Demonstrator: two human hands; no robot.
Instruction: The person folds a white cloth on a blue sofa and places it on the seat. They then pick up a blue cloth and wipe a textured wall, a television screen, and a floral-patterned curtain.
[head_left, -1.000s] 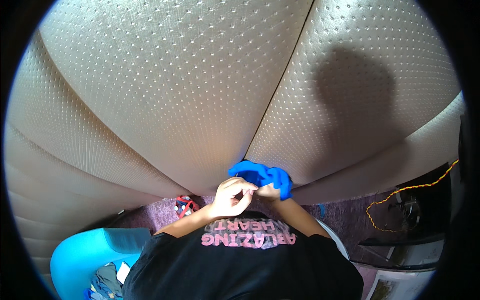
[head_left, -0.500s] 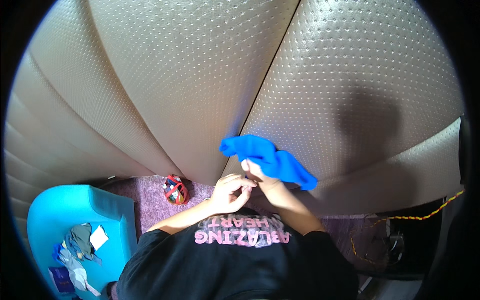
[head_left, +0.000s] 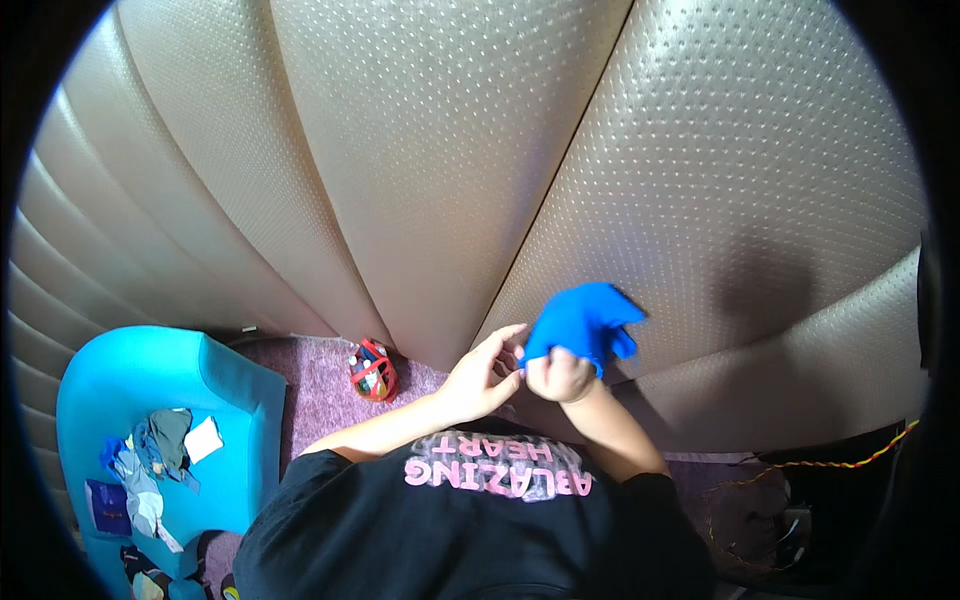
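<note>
A bright blue cloth (head_left: 585, 318) hangs bunched from my right hand (head_left: 562, 376), whose fingers are closed in a fist around its lower edge. The cloth's free end flops up and to the right, in front of the padded wall (head_left: 430, 180). Just left of that fist is my left hand (head_left: 478, 382), with thumb and fingers apart. Its fingertips come close to the cloth's left edge and the right fist; whether they touch, I cannot tell.
At lower left stands a turquoise armchair (head_left: 240, 400) with crumpled cloths (head_left: 165, 445) and a white piece (head_left: 204, 440) on its seat. A red basket (head_left: 373, 372) of bottles sits on the purple carpet (head_left: 310, 385). A yellow-red twisted cable (head_left: 850, 463) runs at right.
The blue cloth has swung rightward and bunched up over my right hand, now a fist. My left hand has uncurled, its fingers spreading. The whole view has shifted slightly.
</note>
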